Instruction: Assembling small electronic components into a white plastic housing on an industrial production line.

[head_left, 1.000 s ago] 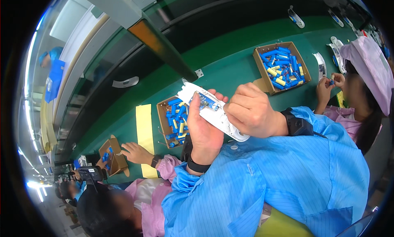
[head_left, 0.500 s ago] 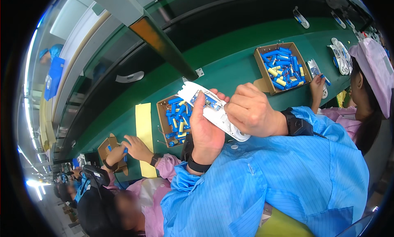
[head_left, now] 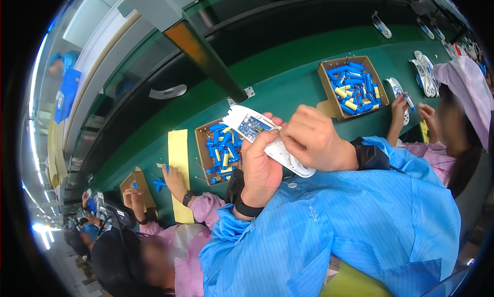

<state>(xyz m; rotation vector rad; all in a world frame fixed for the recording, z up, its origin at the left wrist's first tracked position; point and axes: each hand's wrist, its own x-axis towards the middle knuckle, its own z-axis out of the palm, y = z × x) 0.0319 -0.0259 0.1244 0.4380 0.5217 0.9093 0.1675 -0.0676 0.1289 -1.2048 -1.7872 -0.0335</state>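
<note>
A long white plastic housing (head_left: 289,157) with a blue circuit board (head_left: 251,126) near its notched end rests tilted across my left hand (head_left: 259,171). The left fingers lie behind it, and the thumb presses on its face beside the board. My right hand (head_left: 315,138) is closed in a pinch over the housing's middle, its fingertips close to the left thumb. Whatever those fingertips hold is hidden. Just beyond my left hand stands a cardboard box (head_left: 201,154) of blue cylindrical batteries (head_left: 225,142), some with yellow bands.
Another open battery box (head_left: 325,83) sits on the green table (head_left: 288,81) at the far right. A yellow sheet (head_left: 178,166) lies left. Co-workers sit on both sides; one co-worker's hand (head_left: 177,184) is near loose batteries. A metal post (head_left: 206,60) rises behind the table.
My left thumb has moved off the circuit board toward my right fingertips, uncovering the board. White pieces on the far strip have shifted slightly right. The left co-worker's hands have moved apart.
</note>
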